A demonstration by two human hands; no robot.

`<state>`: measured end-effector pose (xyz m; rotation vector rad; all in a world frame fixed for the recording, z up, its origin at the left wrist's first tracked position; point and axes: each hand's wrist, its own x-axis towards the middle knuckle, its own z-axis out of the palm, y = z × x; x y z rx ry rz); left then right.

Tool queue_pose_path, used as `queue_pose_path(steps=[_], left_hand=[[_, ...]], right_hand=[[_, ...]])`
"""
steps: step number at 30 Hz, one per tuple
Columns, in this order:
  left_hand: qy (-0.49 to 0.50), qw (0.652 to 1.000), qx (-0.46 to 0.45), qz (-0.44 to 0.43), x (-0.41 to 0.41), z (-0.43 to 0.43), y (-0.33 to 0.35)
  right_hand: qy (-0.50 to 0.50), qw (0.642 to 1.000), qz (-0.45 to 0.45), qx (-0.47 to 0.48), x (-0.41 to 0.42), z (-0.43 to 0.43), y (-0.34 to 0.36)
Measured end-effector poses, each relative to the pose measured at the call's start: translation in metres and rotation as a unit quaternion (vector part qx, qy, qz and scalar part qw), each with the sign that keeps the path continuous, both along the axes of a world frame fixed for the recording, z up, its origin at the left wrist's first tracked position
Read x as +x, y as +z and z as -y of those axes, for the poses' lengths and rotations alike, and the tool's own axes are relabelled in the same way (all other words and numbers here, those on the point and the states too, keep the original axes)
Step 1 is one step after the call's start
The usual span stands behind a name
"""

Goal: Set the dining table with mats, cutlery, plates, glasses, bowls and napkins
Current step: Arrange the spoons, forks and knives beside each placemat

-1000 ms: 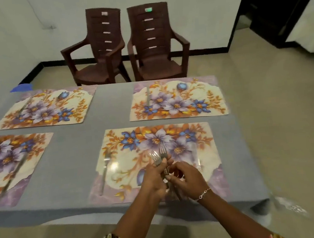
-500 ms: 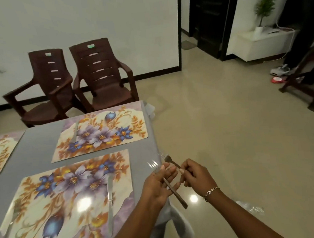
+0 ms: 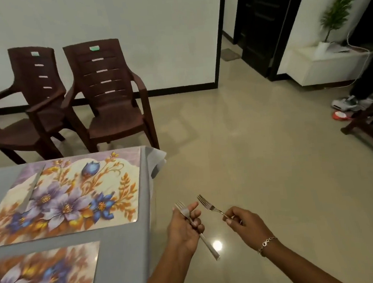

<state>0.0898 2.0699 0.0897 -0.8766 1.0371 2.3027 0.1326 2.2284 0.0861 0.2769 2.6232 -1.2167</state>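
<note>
Starting at the left, the desk (image 3: pixel 126 235) with its grey cloth holds two flower mats. The far mat (image 3: pixel 69 195) has a knife (image 3: pixel 32 189) on its left part, lying from 1 o'clock down to 7 o'clock. The near mat (image 3: pixel 42 280) is cut off at the bottom of the picture. The desk's right edge runs just left of the hands, so both hands hang over the floor (image 3: pixel 272 168), not over the desk.

The left hand (image 3: pixel 184 228) has its fingers curled round one fork (image 3: pixel 209 246). Its prongs point to 11 o'clock, and its handle sticks out below the hand toward 5 o'clock. The right hand (image 3: pixel 246 224) pinches the second fork (image 3: pixel 206 204) by the handle. Its prongs point to 10 o'clock, toward the left hand. The two forks are near each other but apart.

From the left hand, the far mat lies at about 10 o'clock and the near mat at about 8 o'clock. The left hand is nearer to both. I think the next move is to carry a fork over the desk edge and lay it flat on a mat, lined up like the knife. Nothing stands in between. The brown chairs (image 3: pixel 108 98) are well apart, at 11 o'clock.
</note>
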Motion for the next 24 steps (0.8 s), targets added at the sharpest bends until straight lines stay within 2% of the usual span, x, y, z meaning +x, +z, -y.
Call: queue_pose_path(steps=[6, 11, 16, 24], left_hand=[[0.061, 0.998, -0.007, 0.001, -0.066, -0.01, 0.019], [0.16, 0.987, -0.013, -0.004, -0.115, 0.006, 0.016], [0.275, 0.96, -0.04, -0.014, -0.189, 0.011, 0.014], [0.394, 0.917, -0.056, 0.019, -0.332, 0.02, 0.025]], right_hand=[[0.044, 0.998, 0.004, -0.037, -0.095, -0.015, 0.013], [0.121, 0.991, 0.018, -0.059, -0.187, -0.001, 0.007], [0.213, 0.973, 0.026, -0.085, -0.287, 0.02, -0.006], [0.343, 0.935, 0.04, -0.081, -0.459, 0.017, 0.005]])
